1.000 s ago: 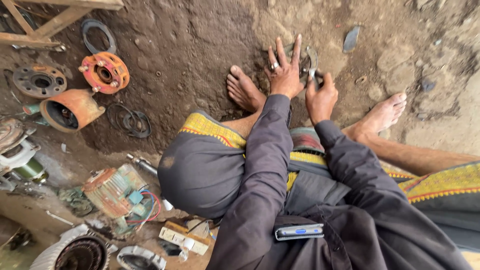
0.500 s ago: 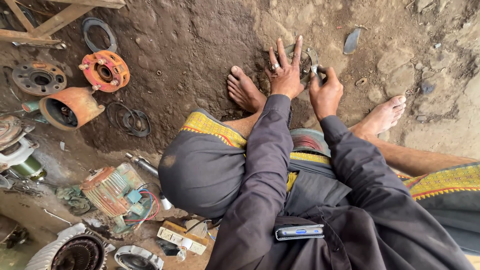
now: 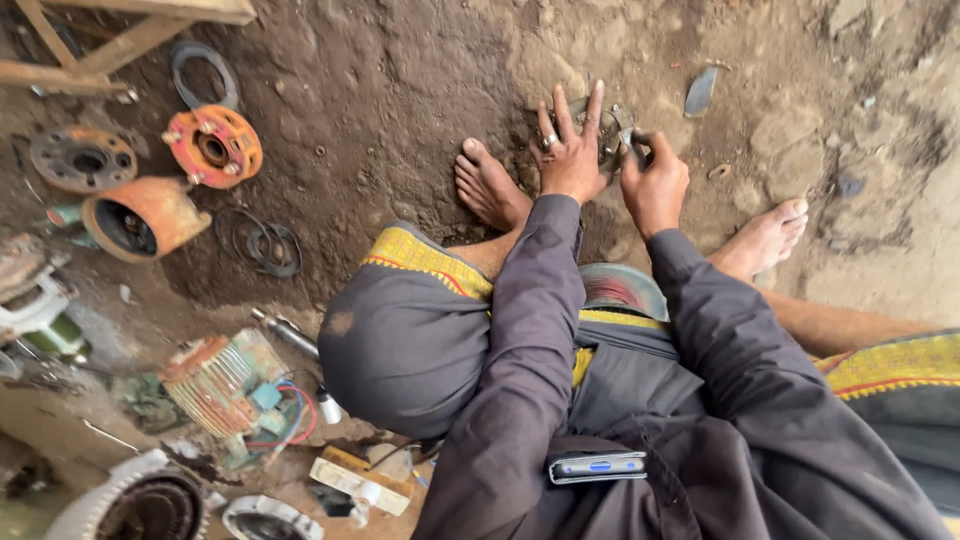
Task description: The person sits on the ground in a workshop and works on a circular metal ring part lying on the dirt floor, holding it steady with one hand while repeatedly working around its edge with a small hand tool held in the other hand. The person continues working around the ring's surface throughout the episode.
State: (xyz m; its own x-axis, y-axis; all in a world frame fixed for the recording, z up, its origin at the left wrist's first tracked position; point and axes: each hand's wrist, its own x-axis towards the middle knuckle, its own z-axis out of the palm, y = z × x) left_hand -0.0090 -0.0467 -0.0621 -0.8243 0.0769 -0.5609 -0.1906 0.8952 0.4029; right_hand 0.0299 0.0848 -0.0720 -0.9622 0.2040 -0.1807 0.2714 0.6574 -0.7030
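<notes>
I am squatting on a dirt floor, both arms reaching forward between my bare feet. My left hand (image 3: 570, 150), a ring on one finger, lies flat with fingers spread on a small round metal part (image 3: 608, 138) on the ground. My right hand (image 3: 655, 180) is closed around a small tool whose tip touches that part's right side; the tool is mostly hidden in the fist. My left foot (image 3: 490, 185) is just left of the hands, my right foot (image 3: 765, 235) to the right.
An orange motor end cover (image 3: 213, 147), an orange cylindrical housing (image 3: 140, 215), a dark flange (image 3: 82, 158) and rubber rings (image 3: 262, 243) lie at left. A wound stator with coloured wires (image 3: 225, 385) and ribbed casings sit lower left. A wooden frame (image 3: 120, 40) stands top left.
My right hand has shifted slightly right and up beside the metal part. The left hand stays spread on it. The view has tilted a little.
</notes>
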